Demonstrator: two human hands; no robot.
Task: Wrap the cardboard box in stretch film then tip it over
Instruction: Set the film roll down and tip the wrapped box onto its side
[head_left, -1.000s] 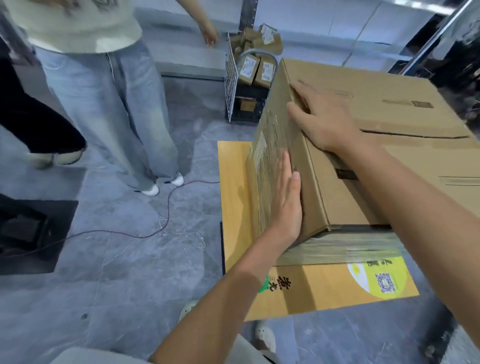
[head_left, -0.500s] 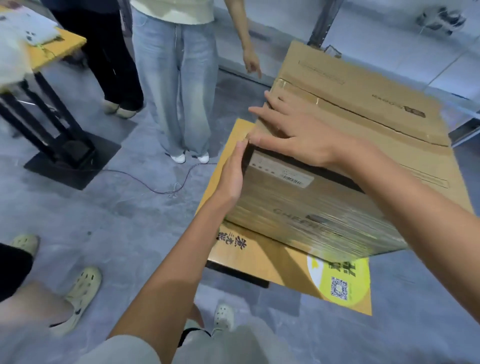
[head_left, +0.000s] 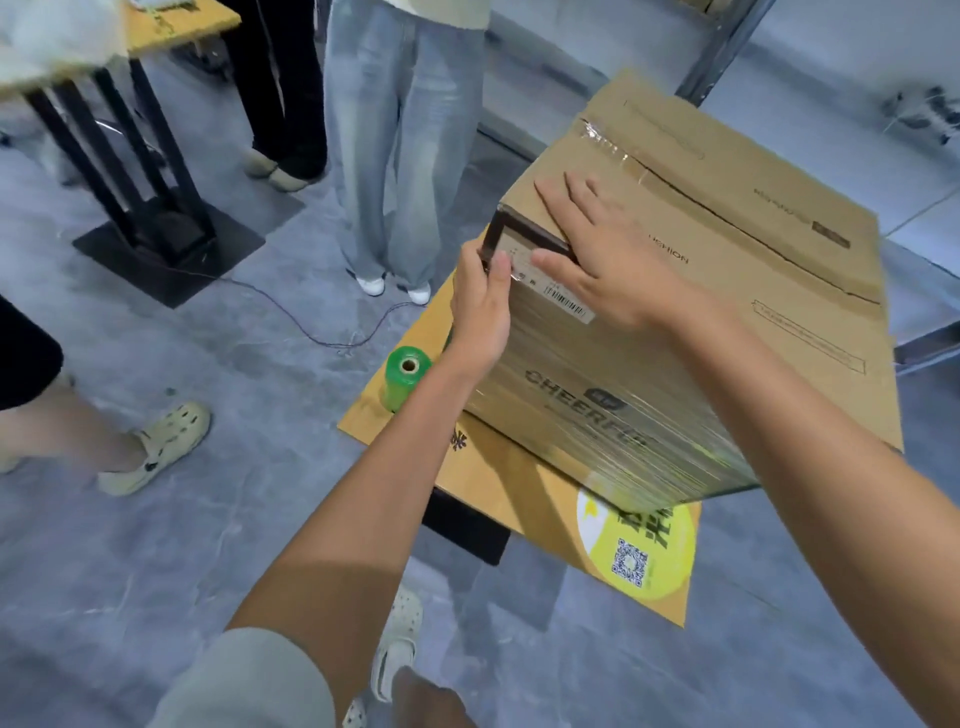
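Observation:
A big cardboard box (head_left: 727, 291) stands on a low yellow table (head_left: 514, 499). Clear stretch film (head_left: 597, 415) covers its near side, over dark lettering. My left hand (head_left: 480, 312) grips the box's upper near-left corner, thumb on the near face and fingers round the left side. My right hand (head_left: 613, 260) lies flat on the top at the same corner, fingers straight and thumb hooked over the edge by a barcode label. A green roll of stretch film (head_left: 405, 376) stands upright on the table's left end, beside my left wrist.
A person in pale jeans (head_left: 395, 156) stands just beyond the table, another in black behind. A leg with a cream clog (head_left: 161, 447) is at left. A black table stand (head_left: 156, 228) and a thin cable (head_left: 311, 332) lie on the grey floor. A metal shelf post (head_left: 722, 47) rises behind the box.
My left hand went from lying flat on the box's left side up to gripping its top corner. My view swung left and the green roll came into sight.

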